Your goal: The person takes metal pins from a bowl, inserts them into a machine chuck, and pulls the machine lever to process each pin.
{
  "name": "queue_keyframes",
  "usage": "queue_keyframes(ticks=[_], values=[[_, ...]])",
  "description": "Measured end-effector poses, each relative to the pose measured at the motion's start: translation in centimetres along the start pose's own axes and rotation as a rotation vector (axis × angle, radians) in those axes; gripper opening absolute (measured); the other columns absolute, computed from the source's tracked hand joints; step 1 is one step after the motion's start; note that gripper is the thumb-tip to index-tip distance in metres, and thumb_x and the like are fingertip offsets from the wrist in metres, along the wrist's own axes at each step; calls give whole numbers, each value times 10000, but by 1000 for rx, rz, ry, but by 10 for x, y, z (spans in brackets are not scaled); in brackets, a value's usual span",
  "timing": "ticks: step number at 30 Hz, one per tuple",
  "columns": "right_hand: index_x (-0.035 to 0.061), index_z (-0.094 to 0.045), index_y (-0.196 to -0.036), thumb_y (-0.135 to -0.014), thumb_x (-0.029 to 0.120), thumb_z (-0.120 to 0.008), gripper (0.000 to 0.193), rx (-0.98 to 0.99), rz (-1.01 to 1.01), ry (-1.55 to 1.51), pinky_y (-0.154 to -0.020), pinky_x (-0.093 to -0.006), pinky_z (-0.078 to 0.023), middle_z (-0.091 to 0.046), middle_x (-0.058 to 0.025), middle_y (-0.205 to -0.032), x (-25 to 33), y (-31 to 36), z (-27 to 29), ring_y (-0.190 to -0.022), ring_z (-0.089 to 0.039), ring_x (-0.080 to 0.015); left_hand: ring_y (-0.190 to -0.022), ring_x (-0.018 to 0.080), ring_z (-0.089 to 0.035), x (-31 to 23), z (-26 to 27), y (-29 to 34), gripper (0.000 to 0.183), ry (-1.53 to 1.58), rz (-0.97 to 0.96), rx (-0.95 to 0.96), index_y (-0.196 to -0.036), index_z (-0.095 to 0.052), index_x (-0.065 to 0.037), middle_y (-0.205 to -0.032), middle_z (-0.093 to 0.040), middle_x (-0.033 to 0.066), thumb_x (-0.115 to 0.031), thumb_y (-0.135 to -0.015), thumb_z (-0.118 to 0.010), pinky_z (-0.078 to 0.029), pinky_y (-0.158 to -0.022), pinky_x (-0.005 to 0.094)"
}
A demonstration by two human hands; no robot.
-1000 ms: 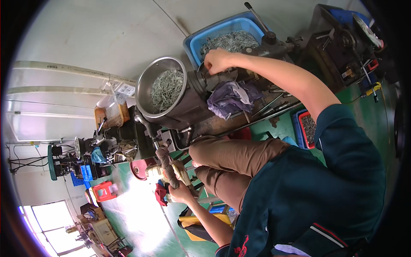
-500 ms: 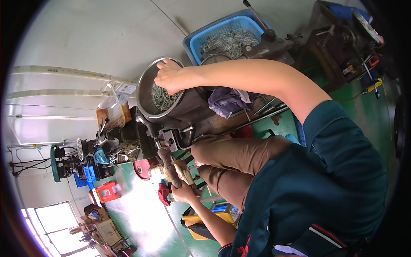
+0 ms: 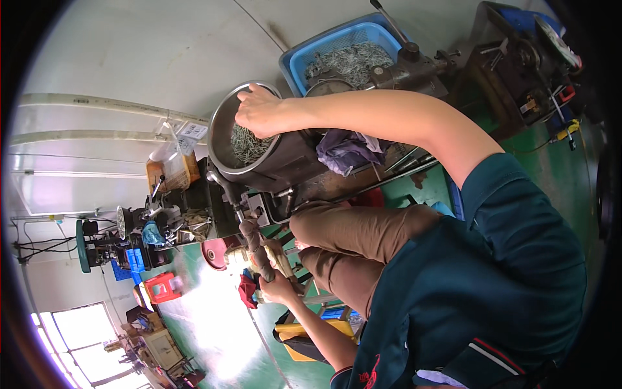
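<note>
My right hand [image 3: 257,113] hangs over the rim of a round metal pot [image 3: 223,113], its fingers curled in toward the opening. What those fingers pinch, if anything, is hidden. A heap of thin, pin-like metal pieces [image 3: 247,148] lies inside the pot, just below the hand. My left hand [image 3: 275,289] is wrapped round the cloth-bound grip of a lever [image 3: 254,243], which runs up to a metal joint beside the pot. A crumpled purple cloth [image 3: 343,152] rests against the side of the pot.
A blue basket [image 3: 295,63] of small metal pieces stands behind my right forearm, near another lever machine [image 3: 402,71]. My brown-trousered legs [image 3: 363,233] are under the bench edge. Further off are a tool-covered bench [image 3: 188,223], a red stool [image 3: 159,288] and a yellow crate [image 3: 304,350].
The view has shifted very slightly. My right hand stays over the pot and my left hand keeps its hold on the lever grip.
</note>
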State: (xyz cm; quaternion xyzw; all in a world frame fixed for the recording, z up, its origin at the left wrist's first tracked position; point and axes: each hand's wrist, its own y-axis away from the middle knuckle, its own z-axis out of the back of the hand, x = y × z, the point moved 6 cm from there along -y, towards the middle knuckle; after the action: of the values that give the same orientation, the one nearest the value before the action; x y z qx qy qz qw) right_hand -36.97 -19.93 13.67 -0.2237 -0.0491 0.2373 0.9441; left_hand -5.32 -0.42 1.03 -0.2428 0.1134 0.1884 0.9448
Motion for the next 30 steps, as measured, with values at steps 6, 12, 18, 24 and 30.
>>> queue_keyframes(ticks=[6, 12, 18, 24, 30], values=[[42, -574, -599, -620, 167, -557, 128, -150, -177, -370, -524, -380, -408, -583, -92, -602, -33, 2, 28, -609, -559, -249, -533, 371, -524, 3, 9, 3, 242, -25, 28, 26, -653, -544, -11, -564, -537, 185, -239, -591, -597, -378, -481, 446], [34, -537, -681, -744, 176, -562, 157, -148, -549, -1179, -517, -259, -430, -592, -65, -671, -112, 45, 16, -572, -548, -138, -540, 379, -524, 4, 8, 4, 258, -23, 22, 30, -660, -551, -9, -563, -538, 188, -251, -584, -594, -385, -495, 451], [11, -547, -694, -745, 153, -557, 152, -53, -750, -1096, -545, -234, -429, -591, -69, -670, -140, 97, -26, -602, -548, -115, -567, 380, -526, 7, 6, 3, 266, -35, 54, 53, -662, -549, -7, -587, -543, 191, -258, -583, -589, -389, -517, 460], [13, -605, -756, -605, 75, -554, 171, 113, -581, -894, -593, -280, -437, -598, -84, -696, -116, 110, -57, -658, -564, -169, -581, 384, -520, 1, 8, 2, 273, -42, 42, 56, -650, -538, 3, -609, -543, 193, -256, -580, -588, -384, -528, 464], [18, -607, -775, -563, 69, -592, 218, 272, -577, -964, -568, -271, -421, -597, -68, -705, -100, 113, -70, -642, -550, -156, -579, 386, -514, 6, 5, 3, 273, -24, 46, 59, -647, -534, 12, -596, -536, 197, -244, -575, -596, -382, -524, 461]])
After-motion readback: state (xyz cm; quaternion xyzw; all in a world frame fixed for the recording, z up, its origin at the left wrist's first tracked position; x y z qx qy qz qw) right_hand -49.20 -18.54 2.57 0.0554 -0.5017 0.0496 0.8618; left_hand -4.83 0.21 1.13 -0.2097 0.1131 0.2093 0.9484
